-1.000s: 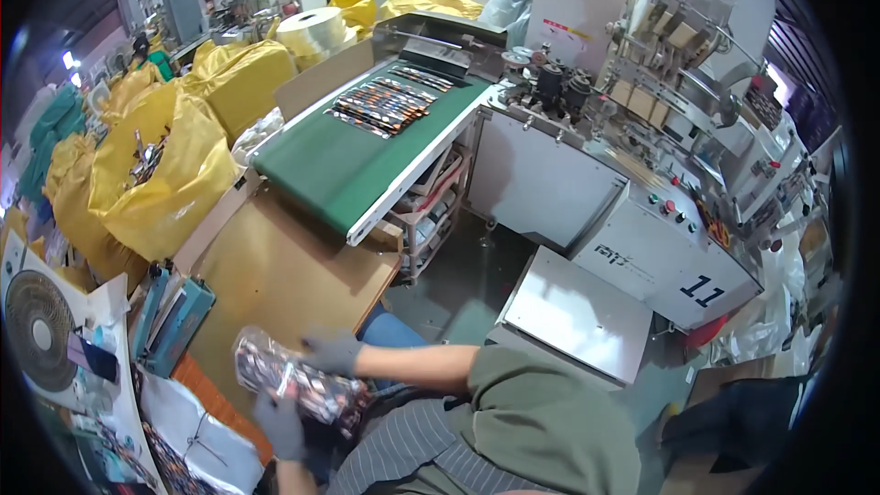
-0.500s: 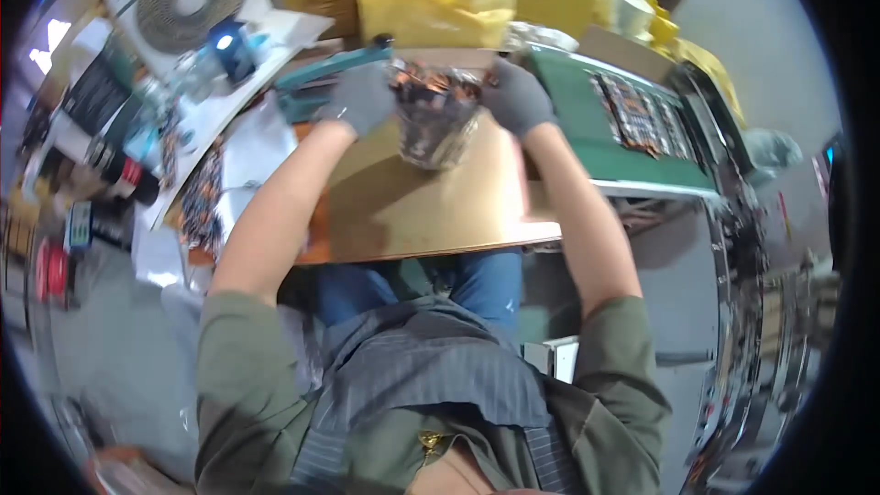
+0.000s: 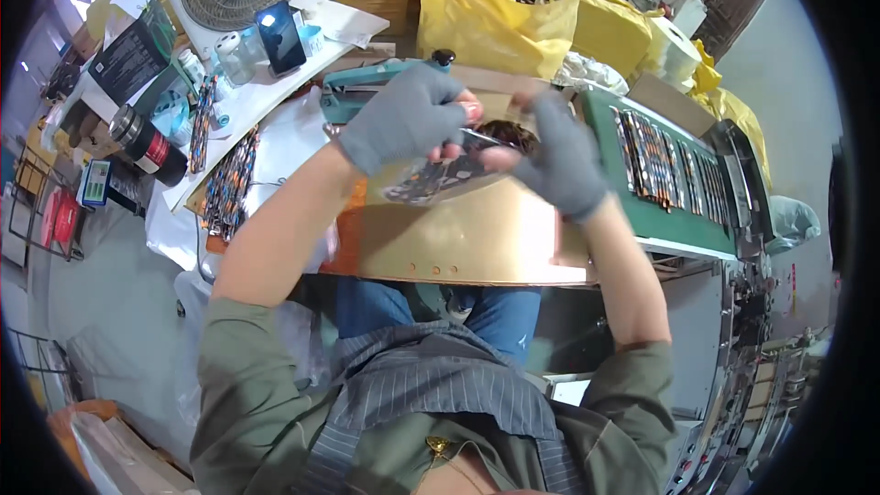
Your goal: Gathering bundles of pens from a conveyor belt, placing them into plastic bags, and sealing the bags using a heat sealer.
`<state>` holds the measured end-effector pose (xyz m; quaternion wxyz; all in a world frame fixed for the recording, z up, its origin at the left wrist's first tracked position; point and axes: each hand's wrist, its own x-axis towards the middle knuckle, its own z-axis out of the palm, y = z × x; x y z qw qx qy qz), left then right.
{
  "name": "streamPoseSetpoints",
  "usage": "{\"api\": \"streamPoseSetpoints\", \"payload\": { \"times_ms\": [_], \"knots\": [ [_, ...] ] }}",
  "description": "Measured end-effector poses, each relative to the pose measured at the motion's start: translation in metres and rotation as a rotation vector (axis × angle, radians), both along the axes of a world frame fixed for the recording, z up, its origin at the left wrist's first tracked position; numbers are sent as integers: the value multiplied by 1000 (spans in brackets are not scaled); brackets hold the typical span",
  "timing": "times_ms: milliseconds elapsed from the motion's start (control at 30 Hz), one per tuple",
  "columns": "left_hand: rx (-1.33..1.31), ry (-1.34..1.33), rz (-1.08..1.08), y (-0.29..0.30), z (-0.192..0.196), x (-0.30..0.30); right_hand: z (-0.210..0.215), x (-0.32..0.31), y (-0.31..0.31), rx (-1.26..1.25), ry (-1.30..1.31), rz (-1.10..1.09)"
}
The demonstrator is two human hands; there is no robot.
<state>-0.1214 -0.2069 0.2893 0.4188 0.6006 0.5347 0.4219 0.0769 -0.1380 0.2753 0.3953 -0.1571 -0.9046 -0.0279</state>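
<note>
A clear plastic bag (image 3: 440,179) with dark and orange printed packets in it is tilted above the gold-coloured board on the table. My left hand (image 3: 408,119), in a grey glove with bare fingertips, is closed on the bag's upper edge. Across the bag's mouth, my right hand (image 3: 561,156) wears a similar glove. Its thumb reaches the bag's edge, while its other fingers are smeared by motion, so its grip cannot be made out. Just behind my left hand stands a teal tool with a black knob (image 3: 367,78), possibly a sealer.
On the right, a green conveyor belt (image 3: 610,142) carries rows of flat packets (image 3: 655,160). Packet strips (image 3: 229,185) lie at the left. A white shelf (image 3: 321,46) bears a phone (image 3: 280,37) and a thermos (image 3: 147,147). Behind the table stands a yellow sack (image 3: 495,23).
The bag has gone from upright, held at both sides, to tilted and lower. My hands have come closer together over its mouth. The whole view has shifted too.
</note>
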Motion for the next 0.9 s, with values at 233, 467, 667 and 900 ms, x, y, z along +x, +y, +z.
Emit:
{"api": "streamPoseSetpoints", "payload": {
  "times_ms": [233, 467, 667, 900],
  "knots": [
    [323, -11, 18, 17, -53, -33, -42, -42, 42, -810, 143, 40],
    [-284, -407, 303, 71, -220, -52, -136, -116, 202, -341, 258, -531],
    [-398, -587, 478, 105, -231, -130, -70, -200, 169, -366, -4, -288],
    [-396, -500, 446, 120, -261, -142, -171, -177, 209, -398, -209, -603]
  ]
}}
